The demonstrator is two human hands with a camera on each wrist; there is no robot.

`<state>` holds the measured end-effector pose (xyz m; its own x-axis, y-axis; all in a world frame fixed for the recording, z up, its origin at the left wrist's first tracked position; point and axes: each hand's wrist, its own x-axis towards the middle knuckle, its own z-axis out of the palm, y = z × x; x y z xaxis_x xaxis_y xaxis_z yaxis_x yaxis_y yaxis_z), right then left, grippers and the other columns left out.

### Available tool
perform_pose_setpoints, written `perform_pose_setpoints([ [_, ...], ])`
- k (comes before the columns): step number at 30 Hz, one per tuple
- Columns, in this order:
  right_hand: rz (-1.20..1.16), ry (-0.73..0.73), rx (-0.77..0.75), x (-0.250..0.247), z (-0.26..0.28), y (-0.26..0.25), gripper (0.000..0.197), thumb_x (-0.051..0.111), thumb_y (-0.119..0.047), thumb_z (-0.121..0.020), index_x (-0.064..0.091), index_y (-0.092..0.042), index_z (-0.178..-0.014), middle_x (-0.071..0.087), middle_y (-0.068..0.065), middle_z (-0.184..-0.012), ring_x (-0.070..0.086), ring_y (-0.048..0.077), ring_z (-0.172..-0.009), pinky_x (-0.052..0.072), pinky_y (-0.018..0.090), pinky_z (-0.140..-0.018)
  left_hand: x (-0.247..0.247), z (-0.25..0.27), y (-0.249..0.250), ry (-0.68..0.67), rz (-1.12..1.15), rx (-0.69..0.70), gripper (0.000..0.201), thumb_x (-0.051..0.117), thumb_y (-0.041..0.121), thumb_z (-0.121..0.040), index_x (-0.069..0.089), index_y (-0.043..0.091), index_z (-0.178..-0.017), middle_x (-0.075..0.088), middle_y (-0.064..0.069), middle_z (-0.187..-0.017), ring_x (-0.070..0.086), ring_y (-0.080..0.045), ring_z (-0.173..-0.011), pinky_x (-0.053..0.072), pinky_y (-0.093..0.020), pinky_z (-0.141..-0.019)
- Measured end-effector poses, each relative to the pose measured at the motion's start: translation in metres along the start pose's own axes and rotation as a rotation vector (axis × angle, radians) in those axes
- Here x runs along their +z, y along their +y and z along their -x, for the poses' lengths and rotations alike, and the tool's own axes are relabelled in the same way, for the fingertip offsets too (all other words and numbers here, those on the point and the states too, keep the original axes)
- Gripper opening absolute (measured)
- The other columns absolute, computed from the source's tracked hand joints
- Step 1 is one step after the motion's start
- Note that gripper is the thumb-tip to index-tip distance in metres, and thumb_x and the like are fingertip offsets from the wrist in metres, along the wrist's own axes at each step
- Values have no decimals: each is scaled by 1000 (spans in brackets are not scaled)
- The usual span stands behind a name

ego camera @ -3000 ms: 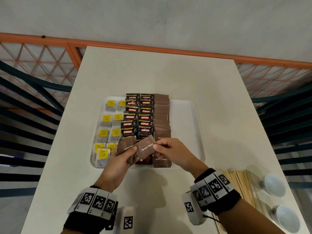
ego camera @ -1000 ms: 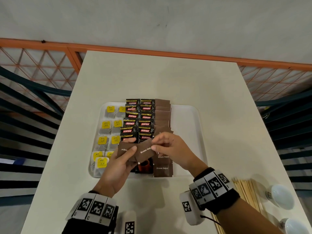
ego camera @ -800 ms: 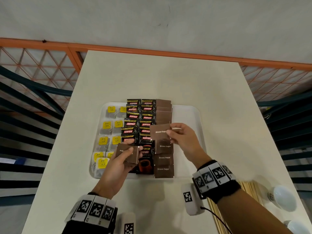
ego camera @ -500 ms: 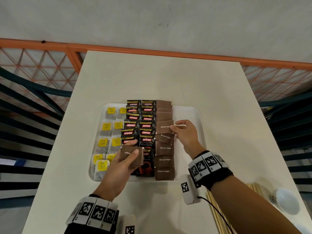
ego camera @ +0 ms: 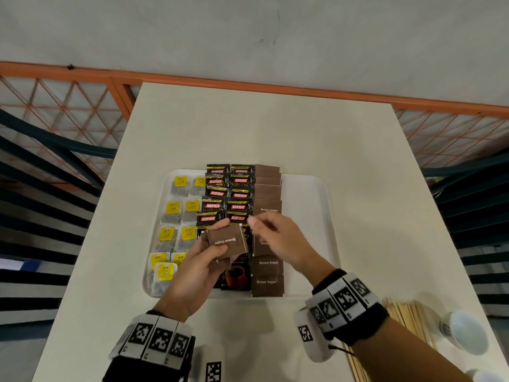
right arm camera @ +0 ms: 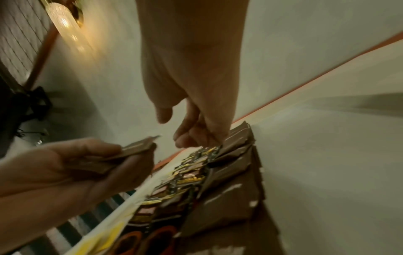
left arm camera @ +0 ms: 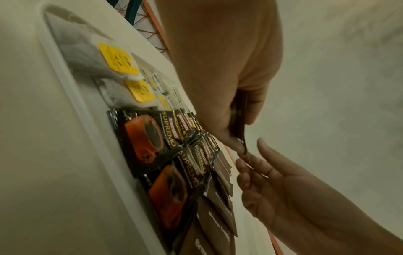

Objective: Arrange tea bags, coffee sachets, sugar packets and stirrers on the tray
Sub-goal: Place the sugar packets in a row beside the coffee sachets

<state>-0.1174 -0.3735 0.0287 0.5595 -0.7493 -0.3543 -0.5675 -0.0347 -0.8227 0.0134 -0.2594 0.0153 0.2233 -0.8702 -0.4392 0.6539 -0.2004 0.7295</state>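
A white tray [ego camera: 311, 216] holds tea bags [ego camera: 176, 210] with yellow tags on its left, black coffee sachets [ego camera: 228, 194] down the middle and a column of brown sugar packets [ego camera: 268, 188] to the right of them. Above the tray's near half my left hand [ego camera: 198, 271] grips a small stack of brown sugar packets [ego camera: 227, 241]; the left wrist view shows its edge [left arm camera: 240, 120]. My right hand [ego camera: 278, 241] hovers just right of that stack, fingers relaxed and holding nothing, thumb and forefinger near its top corner. Wooden stirrers [ego camera: 407, 323] lie on the table at the lower right.
Two white cups [ego camera: 465, 332] stand right of the stirrers by the table's right edge. The tray has a bare strip along its right side. An orange railing [ego camera: 275, 86] runs behind the white table [ego camera: 261, 128], with drops on both sides.
My right hand took a sugar packet from the left hand's stack, laid it on the tray's sugar column and returned empty to the stack. The left hand stayed holding its stack.
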Motion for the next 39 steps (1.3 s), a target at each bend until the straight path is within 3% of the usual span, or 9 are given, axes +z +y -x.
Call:
perform_pose_setpoints([
  [4, -174, -110, 7, 9, 8, 1, 16, 64, -23, -85, 61, -14, -98, 65, 0, -93, 57, 9, -78, 47, 22, -71, 0, -2, -1, 35, -53, 35, 41, 47, -3, -88, 57, 19, -121, 69, -4, -110, 66, -18, -100, 56, -26, -81],
  [8, -202, -65, 1, 8, 9, 3, 6, 61, -18, -87, 57, -21, -88, 63, 1, -91, 56, 9, -74, 49, 19, -66, -1, -3, -4, 106, -135, 30, 26, 50, 6, -90, 59, 14, -114, 68, -6, -102, 63, -18, -93, 52, -24, -69],
  [13, -108, 97, -297, 2, 6, 14, 23, 63, -3, -83, 63, -25, -80, 58, -10, -88, 60, 6, -82, 51, 16, -76, -1, -5, -1, 116, -41, -38, 29, 43, 27, -95, 60, 16, -116, 70, -7, -96, 65, -16, -83, 54, -28, -73],
  [18, -12, 161, -412, 0, 4, 19, 20, 62, 2, -81, 71, -15, -82, 55, -10, -94, 59, 9, -90, 52, 19, -84, 2, -7, 2, 137, -37, -12, 29, 52, 3, -88, 60, 18, -112, 66, -5, -99, 62, -17, -90, 48, -31, -84],
  [20, -35, 161, -353, 1, 5, 18, 20, 59, -3, -86, 69, -20, -89, 60, -6, -96, 59, 9, -91, 52, 19, -81, 1, -8, 2, 155, -56, 12, 35, 52, -4, -87, 58, 17, -114, 66, -5, -99, 63, -15, -89, 54, -25, -76],
  [24, -275, -21, -1, 0, 8, 11, 26, 57, -23, -91, 57, -22, -117, 67, -1, -103, 64, 10, -91, 55, 22, -76, 1, -10, 2, 162, -72, 60, 34, 51, -7, -86, 60, 17, -109, 68, -2, -95, 67, -9, -83, 55, -18, -65],
  [27, -270, -118, 36, -3, 4, 11, 19, 63, -18, -86, 63, -17, -106, 70, -6, -82, 63, 4, -71, 52, 16, -63, 1, -11, 3, 160, -89, 64, 32, 51, -3, -88, 60, 19, -109, 68, -2, -98, 65, -12, -89, 55, -18, -66],
  [32, -433, 69, 126, -18, -20, 18, 14, 63, -10, -85, 65, -6, -99, 66, -2, -73, 56, 10, -63, 46, 18, -57, -2, -13, 7, 145, 20, 25, 31, 37, 2, -95, 61, 17, -110, 66, -11, -106, 71, -20, -88, 58, -24, -74],
  [39, -388, 284, 227, -40, -66, 22, 9, 63, -8, -85, 64, -14, -79, 60, -5, -71, 50, 5, -61, 40, 8, -50, -5, -17, 8, 182, -171, 38, 32, 39, 3, -95, 63, 21, -107, 67, -7, -103, 63, -19, -97, 53, -27, -78],
])
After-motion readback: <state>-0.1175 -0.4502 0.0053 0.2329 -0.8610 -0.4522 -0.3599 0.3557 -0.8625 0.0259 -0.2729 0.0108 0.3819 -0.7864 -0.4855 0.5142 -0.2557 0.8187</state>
